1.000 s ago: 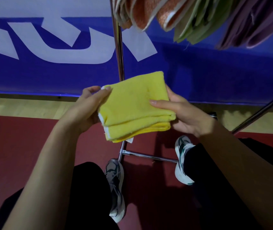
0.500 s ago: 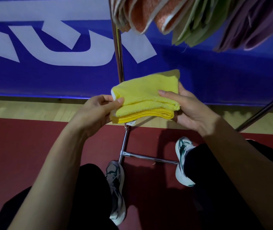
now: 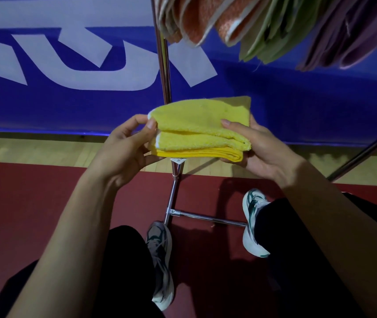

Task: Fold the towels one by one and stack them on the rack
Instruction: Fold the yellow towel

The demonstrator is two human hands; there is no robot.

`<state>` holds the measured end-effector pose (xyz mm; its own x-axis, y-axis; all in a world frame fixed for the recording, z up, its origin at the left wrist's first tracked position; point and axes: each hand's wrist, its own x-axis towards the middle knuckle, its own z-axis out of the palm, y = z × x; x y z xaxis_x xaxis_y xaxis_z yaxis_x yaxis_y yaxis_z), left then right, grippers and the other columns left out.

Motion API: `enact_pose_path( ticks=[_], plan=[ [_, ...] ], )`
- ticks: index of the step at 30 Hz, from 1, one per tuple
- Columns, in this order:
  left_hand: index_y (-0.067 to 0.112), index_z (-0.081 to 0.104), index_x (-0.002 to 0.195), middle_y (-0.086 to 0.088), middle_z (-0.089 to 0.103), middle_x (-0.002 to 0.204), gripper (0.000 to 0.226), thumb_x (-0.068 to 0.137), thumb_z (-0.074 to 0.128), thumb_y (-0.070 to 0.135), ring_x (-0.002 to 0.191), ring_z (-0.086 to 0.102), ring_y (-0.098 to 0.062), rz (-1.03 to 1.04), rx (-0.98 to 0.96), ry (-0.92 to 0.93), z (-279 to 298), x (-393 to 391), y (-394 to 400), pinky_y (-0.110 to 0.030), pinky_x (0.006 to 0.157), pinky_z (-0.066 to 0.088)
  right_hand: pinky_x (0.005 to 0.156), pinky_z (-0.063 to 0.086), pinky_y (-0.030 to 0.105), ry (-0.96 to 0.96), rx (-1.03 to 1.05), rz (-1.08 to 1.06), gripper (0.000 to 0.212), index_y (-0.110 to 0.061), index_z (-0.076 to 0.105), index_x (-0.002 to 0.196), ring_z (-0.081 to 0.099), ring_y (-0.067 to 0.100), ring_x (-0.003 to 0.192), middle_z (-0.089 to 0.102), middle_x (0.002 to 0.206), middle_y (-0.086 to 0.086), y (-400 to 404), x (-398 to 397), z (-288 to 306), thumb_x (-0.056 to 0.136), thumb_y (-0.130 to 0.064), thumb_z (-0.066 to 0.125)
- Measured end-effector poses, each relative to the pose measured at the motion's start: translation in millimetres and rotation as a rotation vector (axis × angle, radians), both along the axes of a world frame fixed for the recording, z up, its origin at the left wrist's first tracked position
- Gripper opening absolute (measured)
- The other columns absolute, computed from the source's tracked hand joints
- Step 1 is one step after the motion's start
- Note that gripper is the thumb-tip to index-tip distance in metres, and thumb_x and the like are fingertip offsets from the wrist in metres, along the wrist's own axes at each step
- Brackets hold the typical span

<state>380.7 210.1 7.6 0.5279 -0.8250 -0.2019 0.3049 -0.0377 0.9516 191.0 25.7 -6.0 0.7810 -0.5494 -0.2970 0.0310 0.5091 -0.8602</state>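
Folded yellow towel (image 3: pixel 202 127), layered, level, below rack (image 3: pixel 165 72) of hanging towels (image 3: pixel 263 26).

The folded towel (image 3: pixel 202 127) is sitting between the left hand (image 3: pixel 123 150) and right hand (image 3: pixel 263 150), before the rack's pole (image 3: pixel 163 65). Other towels (image 3: pixel 263 26) are hanging above, seemingly from the rack. Its foot bar (image 3: pixel 208 218) is lying between the shoes (image 3: pixel 160 253).

Yellow towel (image 3: pixel 201 127) now flatter, higher, vs 1 s ago.
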Motion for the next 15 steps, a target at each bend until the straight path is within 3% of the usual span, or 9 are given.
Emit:
enact_pose_path(
  ticks=[2, 7, 10, 13, 15],
  plan=[
    [0.015, 0.064, 0.114, -0.011, 0.070, 0.111, 0.016, 0.101, 0.057, 0.022, 0.095, 0.070, -0.027, -0.026, -0.037, 0.005, 3, 1, 2, -0.043, 0.084, 0.062, 0.050, 0.058, 0.030, 0.037, 0.000, 0.025, 0.050, -0.034, 0.048, 0.143, 0.076, 0.015, 0.074, 0.078, 0.095, -0.004, 0, -2, 2, 0.097, -0.027, 0.066],
    [0.010, 0.063, 0.127, -0.013, 0.066, 0.124, 0.027, 0.107, 0.049, 0.023, 0.110, 0.067, -0.031, -0.143, -0.087, -0.031, 3, 4, 6, -0.047, 0.095, 0.059, 0.047, 0.056, 0.025, 0.067, 0.006, 0.020, 0.037, -0.035, 0.057, 0.135, 0.073, 0.011, 0.071, 0.076, 0.094, -0.005, -7, -5, 1, 0.099, -0.033, 0.064],
    [-0.001, 0.049, 0.147, -0.020, 0.056, 0.138, 0.052, 0.103, 0.056, 0.027, 0.124, 0.056, -0.039, -0.174, -0.089, 0.017, 3, 8, 7, -0.048, 0.103, 0.056, 0.051, 0.056, 0.023, 0.091, 0.026, 0.020, 0.016, -0.026, 0.072, 0.108, 0.072, 0.009, 0.069, 0.075, 0.087, -0.004, -9, -6, 2, 0.099, -0.035, 0.063],
    [-0.005, 0.054, 0.136, -0.020, 0.064, 0.133, 0.053, 0.091, 0.075, 0.015, 0.122, 0.065, -0.033, -0.192, -0.060, -0.087, 3, 3, 8, -0.039, 0.102, 0.056, 0.056, 0.057, 0.023, 0.092, 0.037, 0.044, 0.031, -0.026, 0.080, 0.074, 0.071, 0.009, 0.071, 0.075, 0.084, -0.003, -11, -5, -1, 0.098, -0.034, 0.063],
    [-0.005, 0.059, 0.129, -0.016, 0.069, 0.128, 0.046, 0.087, 0.076, 0.005, 0.119, 0.070, -0.031, -0.189, -0.015, -0.177, 1, -4, 6, -0.038, 0.102, 0.057, 0.060, 0.058, 0.024, 0.088, 0.058, 0.048, 0.028, -0.025, 0.080, 0.077, 0.072, 0.010, 0.074, 0.076, 0.087, -0.002, -10, -5, 0, 0.098, -0.032, 0.063]
  ],
)
